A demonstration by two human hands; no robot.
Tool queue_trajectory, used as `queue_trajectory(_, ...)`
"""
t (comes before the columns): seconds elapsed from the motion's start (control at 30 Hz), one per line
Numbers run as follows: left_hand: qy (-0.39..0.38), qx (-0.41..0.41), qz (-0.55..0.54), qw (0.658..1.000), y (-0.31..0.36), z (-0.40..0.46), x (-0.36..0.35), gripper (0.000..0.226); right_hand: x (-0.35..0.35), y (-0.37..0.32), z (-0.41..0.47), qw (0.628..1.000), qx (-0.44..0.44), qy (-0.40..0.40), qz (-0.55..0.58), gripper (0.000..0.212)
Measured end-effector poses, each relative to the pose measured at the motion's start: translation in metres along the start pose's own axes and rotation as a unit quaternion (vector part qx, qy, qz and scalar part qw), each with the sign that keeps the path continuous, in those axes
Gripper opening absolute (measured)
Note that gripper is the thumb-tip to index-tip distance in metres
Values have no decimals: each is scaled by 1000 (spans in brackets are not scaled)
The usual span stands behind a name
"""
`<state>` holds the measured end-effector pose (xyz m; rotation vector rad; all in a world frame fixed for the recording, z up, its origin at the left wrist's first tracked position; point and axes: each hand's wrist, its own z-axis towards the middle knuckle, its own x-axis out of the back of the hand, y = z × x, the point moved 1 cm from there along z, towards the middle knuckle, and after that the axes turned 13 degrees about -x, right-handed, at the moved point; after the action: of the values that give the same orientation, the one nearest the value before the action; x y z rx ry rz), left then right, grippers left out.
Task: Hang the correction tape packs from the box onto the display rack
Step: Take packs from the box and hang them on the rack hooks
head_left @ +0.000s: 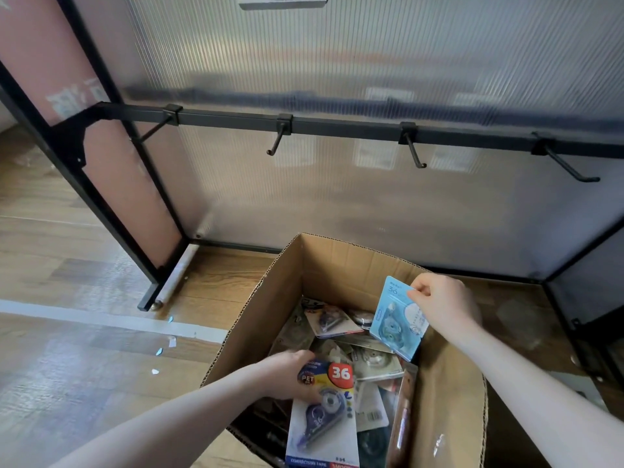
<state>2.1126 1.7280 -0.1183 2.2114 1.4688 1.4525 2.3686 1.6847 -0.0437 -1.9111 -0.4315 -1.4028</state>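
An open cardboard box on the floor holds several correction tape packs. My right hand pinches the top corner of a light blue pack and holds it above the box's far right side. My left hand is down inside the box, gripping the top of a white and purple pack marked "36". Above the box runs the black display rack bar with several bare hooks, one near the middle, all of them empty.
A ribbed translucent panel backs the rack. Black frame legs stand on the wooden floor at left, and another black frame sits at right. Small paper scraps lie on the floor left of the box.
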Motion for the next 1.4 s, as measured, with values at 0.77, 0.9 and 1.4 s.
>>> queue_trajectory(0.77,215,-14,-104,971,18,15,24,18,-4,-1,-2,999,22,-26,-25,13)
queue_trajectory(0.9,234,-35,-142,961,30,-8,45,19,5,-10,-8,999,28,-29,-32,15)
queue_trajectory(1.4,433,-101,-37,895,70,-114,185,5,90,-85,-23,982,181,43,28,21)
